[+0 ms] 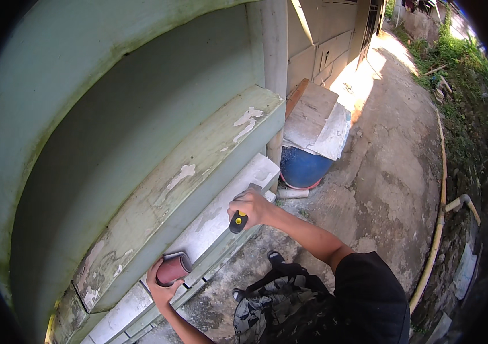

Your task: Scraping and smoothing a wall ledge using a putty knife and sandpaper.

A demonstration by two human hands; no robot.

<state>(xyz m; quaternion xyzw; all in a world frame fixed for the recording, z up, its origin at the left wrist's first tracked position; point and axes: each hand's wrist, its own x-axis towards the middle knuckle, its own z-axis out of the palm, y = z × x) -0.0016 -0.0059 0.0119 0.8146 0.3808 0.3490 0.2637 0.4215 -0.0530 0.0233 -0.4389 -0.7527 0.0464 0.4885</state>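
My left hand (161, 290) is wrapped round a reddish-brown roll of sandpaper (172, 270), which rests on the lower wall ledge (207, 225). That ledge is whitish, with a scuffed, dusty-looking face. Further along it, my right hand (254, 206) grips a scraper by its black and yellow handle (237, 222). The scraper's grey blade (255, 187) shows beyond my fingers, down at the ledge; whether its edge touches the surface I cannot tell. Above runs a wider pale-green ledge (178, 172) with flaking paint and bare white patches.
A blue drum (307, 167) topped by boards (315, 114) stands past the ledge's far end, beside a short pipe piece (293, 194). Concrete path (381, 189) runs along the right, bordered by a long yellowish pipe (440, 229) and plants (456, 80).
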